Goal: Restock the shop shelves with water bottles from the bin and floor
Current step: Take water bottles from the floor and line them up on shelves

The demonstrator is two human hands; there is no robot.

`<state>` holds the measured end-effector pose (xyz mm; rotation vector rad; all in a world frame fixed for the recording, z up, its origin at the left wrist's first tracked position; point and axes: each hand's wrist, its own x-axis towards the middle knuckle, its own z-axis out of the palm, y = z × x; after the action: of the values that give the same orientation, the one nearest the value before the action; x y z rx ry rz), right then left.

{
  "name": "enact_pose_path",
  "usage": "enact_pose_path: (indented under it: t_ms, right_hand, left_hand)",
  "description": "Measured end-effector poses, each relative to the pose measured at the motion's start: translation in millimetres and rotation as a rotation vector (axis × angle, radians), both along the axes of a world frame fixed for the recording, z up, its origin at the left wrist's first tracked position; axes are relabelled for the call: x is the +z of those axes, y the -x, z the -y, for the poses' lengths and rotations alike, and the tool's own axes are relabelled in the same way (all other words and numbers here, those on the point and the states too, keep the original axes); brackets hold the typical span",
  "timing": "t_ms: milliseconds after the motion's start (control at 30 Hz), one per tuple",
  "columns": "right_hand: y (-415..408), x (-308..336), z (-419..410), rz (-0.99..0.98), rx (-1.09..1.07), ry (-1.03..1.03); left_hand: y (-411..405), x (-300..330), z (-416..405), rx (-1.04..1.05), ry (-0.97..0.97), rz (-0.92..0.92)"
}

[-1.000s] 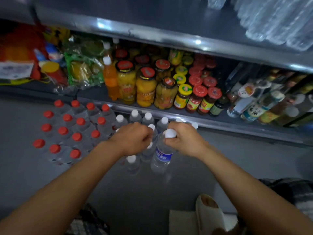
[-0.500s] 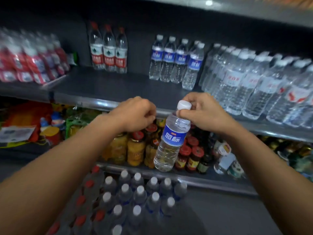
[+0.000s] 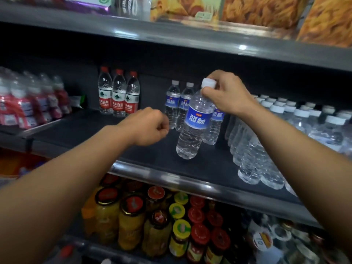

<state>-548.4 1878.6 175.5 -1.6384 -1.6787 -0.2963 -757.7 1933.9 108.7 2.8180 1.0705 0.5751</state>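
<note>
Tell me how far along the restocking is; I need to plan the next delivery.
Done: three blue-label bottles already stand at the back of the shelf.
In hand: the right hand pinches another blue-label bottle's cap, lowering it in front of them. The left hand is curled and holds nothing.
Left: bare shelf remains in front of that row and the red-cap bottles.

Jars of yellow fruit [image 3: 131, 223], red-lidded jars [image 3: 200, 235], snack bags [image 3: 266, 10] overhead
</note>
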Motion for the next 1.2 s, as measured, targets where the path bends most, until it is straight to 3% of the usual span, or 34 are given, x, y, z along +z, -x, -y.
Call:
enact_pose_path:
  t_ms: [600,1200]
  right_hand:
    - [-98.4,1.7,-151.9,0.222,-0.136,0.333]
    - [-96.7,1.8,-175.2,0.334,-0.366,0.329]
  left_hand:
    - [-85.5,-52.3,-61.9,0.095,0.101,0.013]
    - [-76.5,-58.1,-60.1,0.127,0.103,0.015]
